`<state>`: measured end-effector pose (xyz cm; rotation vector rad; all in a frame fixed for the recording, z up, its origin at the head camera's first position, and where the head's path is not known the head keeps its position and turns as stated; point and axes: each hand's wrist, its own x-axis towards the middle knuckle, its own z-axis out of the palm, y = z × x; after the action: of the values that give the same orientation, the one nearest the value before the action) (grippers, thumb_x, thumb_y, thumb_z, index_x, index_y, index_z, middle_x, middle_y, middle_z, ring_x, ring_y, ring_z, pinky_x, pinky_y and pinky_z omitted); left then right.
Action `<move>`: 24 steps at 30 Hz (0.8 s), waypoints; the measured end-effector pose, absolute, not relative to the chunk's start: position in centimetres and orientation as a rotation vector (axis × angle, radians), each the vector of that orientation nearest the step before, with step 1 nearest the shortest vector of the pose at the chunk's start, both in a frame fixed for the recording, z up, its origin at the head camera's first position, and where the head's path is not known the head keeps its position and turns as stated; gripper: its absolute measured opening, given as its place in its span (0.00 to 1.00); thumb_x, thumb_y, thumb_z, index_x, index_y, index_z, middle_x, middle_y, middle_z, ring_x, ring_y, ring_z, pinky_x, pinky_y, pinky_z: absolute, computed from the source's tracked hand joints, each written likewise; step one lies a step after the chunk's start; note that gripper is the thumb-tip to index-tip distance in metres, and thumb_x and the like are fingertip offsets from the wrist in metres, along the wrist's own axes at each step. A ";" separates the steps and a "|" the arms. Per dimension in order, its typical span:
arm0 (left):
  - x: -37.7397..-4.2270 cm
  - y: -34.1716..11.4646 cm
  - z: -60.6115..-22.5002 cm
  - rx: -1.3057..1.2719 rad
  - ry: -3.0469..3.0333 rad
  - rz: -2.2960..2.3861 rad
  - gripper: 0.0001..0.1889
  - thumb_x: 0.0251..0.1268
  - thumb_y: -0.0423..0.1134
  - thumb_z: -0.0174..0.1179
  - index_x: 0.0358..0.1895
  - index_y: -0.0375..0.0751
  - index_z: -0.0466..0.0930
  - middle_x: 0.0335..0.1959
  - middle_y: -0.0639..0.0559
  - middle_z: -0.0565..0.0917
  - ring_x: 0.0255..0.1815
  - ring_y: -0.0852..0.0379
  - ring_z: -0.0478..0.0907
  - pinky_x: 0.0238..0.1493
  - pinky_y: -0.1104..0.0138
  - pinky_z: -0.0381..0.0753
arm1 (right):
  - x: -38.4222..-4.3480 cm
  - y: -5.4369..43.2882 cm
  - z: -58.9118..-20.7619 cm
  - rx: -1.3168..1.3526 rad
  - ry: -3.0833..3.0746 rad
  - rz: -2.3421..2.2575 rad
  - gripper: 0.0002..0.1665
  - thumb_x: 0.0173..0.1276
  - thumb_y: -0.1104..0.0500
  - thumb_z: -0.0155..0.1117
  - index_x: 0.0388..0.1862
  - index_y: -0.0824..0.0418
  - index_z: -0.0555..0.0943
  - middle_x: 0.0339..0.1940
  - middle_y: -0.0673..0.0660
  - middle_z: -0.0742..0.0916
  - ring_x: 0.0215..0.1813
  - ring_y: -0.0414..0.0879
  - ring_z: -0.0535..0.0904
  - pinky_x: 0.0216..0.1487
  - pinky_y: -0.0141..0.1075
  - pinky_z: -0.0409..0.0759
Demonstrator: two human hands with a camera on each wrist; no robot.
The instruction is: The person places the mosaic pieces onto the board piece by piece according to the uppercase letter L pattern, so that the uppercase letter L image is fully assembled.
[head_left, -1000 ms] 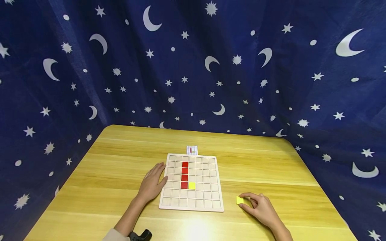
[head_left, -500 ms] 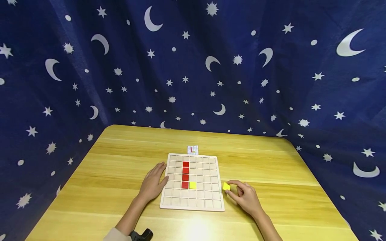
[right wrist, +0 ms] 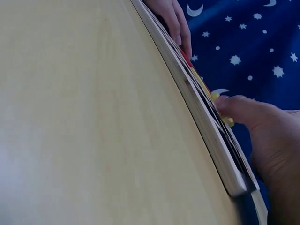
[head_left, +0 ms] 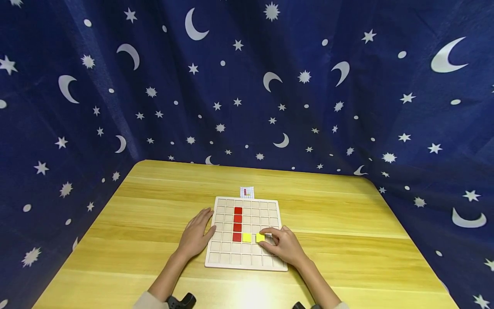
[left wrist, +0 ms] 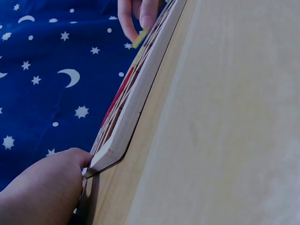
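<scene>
A pale wooden grid board (head_left: 225, 259) lies on the table. Several red square tiles (head_left: 237, 227) form a column in it, and a yellow tile (head_left: 246, 237) sits just right of the lowest red one. My right hand (head_left: 286, 246) pinches a second yellow tile (head_left: 260, 238) between thumb and fingertips, close over the board to the right of the placed yellow one. In the left wrist view this pinched tile (left wrist: 139, 38) appears tilted above the board's surface. With fingers extended, my left hand (head_left: 194, 236) rests against the board's left edge.
Behind the board's far edge lies a small printed card (head_left: 247, 192) showing a grid with red and yellow squares. The wooden table (head_left: 332, 201) extends around the board. A dark blue curtain (head_left: 247, 86) with moons and stars hangs beyond it.
My right hand has carried the yellow tile leftward from the table on the right, across the board's right edge to over the grid. My left hand stays at the left edge.
</scene>
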<state>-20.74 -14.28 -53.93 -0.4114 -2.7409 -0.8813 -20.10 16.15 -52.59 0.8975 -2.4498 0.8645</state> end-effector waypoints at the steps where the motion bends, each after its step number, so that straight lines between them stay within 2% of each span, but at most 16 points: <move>1: -20.7 -14.3 -53.9 -0.412 -2.738 -0.879 0.27 0.66 0.45 0.54 0.64 0.35 0.66 0.67 0.42 0.64 0.69 0.44 0.56 0.65 0.51 0.56 | -20.1 15.9 -52.6 0.896 -2.463 0.853 0.16 0.49 0.49 0.74 0.38 0.50 0.84 0.11 0.35 0.59 0.18 0.28 0.49 0.29 0.32 0.63; 6: -20.8 -14.3 -53.9 -0.412 -2.739 -0.873 0.27 0.66 0.45 0.53 0.64 0.35 0.66 0.67 0.42 0.64 0.69 0.44 0.56 0.65 0.51 0.56 | -20.3 15.3 -52.6 0.881 -2.504 0.843 0.15 0.50 0.49 0.73 0.37 0.50 0.84 0.11 0.36 0.60 0.18 0.29 0.50 0.31 0.37 0.67; 13: -21.0 -14.3 -54.1 -0.403 -2.771 -0.892 0.27 0.67 0.47 0.51 0.66 0.37 0.64 0.68 0.44 0.62 0.70 0.47 0.54 0.67 0.53 0.53 | -20.3 15.1 -52.7 0.864 -2.579 0.904 0.14 0.53 0.47 0.71 0.39 0.47 0.83 0.11 0.35 0.59 0.18 0.29 0.49 0.34 0.40 0.68; 16: -21.1 -14.2 -54.2 -0.411 -2.759 -0.896 0.27 0.67 0.47 0.51 0.65 0.37 0.65 0.68 0.44 0.63 0.70 0.47 0.54 0.67 0.52 0.54 | -20.3 15.2 -52.8 0.861 -2.580 0.914 0.14 0.54 0.47 0.70 0.40 0.48 0.83 0.11 0.35 0.59 0.18 0.29 0.49 0.40 0.46 0.72; 18: -21.1 -14.2 -54.3 -0.417 -2.749 -0.896 0.27 0.67 0.47 0.52 0.65 0.37 0.65 0.67 0.44 0.63 0.69 0.46 0.55 0.66 0.52 0.55 | -20.3 15.3 -52.8 0.861 -2.573 0.919 0.14 0.54 0.47 0.70 0.40 0.48 0.83 0.11 0.35 0.59 0.17 0.29 0.50 0.47 0.54 0.73; 19: -21.2 -14.2 -54.3 -0.420 -2.742 -0.894 0.27 0.67 0.46 0.52 0.65 0.37 0.65 0.67 0.43 0.64 0.69 0.46 0.55 0.66 0.52 0.55 | -20.3 15.3 -52.8 0.859 -2.573 0.926 0.14 0.54 0.48 0.70 0.40 0.48 0.83 0.11 0.35 0.59 0.17 0.29 0.50 0.49 0.59 0.72; 24: -21.3 -13.9 -54.3 -0.429 -2.728 -0.897 0.26 0.66 0.46 0.53 0.64 0.36 0.66 0.67 0.43 0.64 0.69 0.45 0.56 0.66 0.51 0.55 | -20.1 15.5 -52.6 0.855 -2.595 0.975 0.14 0.55 0.47 0.69 0.41 0.48 0.84 0.11 0.35 0.59 0.16 0.29 0.50 0.54 0.67 0.64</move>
<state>-21.26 -13.94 -54.31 -0.4286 -2.7275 -0.8970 -20.12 15.50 -52.61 0.8547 -2.5947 0.9747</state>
